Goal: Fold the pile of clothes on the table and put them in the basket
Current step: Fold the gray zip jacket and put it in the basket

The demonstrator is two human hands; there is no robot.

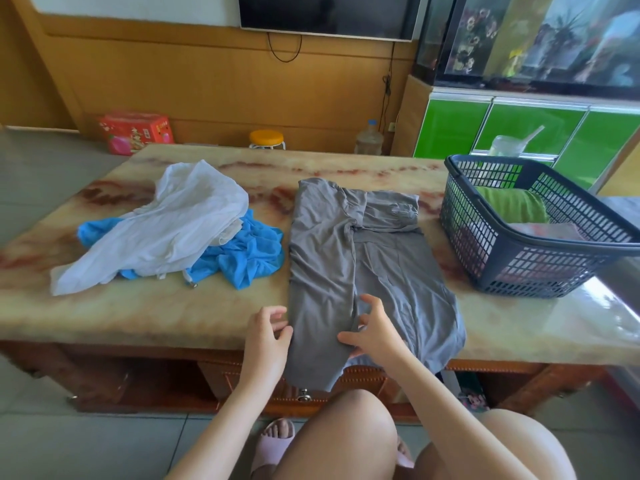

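A grey garment (349, 258) lies spread on the marble table (173, 317), its left side folded over the middle and its near end hanging past the front edge. My left hand (268, 332) touches the garment's left edge with relaxed fingers. My right hand (372, 329) rests on the fold near the front, fingers spread and curved above the cloth. A white garment (166, 233) lies crumpled on a blue one (249, 251) at the table's left. The dark basket (540, 258) stands at the right with green and pink folded cloth inside.
A plastic cup with a straw (509, 145) stands behind the basket. Beyond the table are an orange stool (266, 138), a water jug (369, 140) and a red box (136, 133) on the floor. My knees are under the table's front edge.
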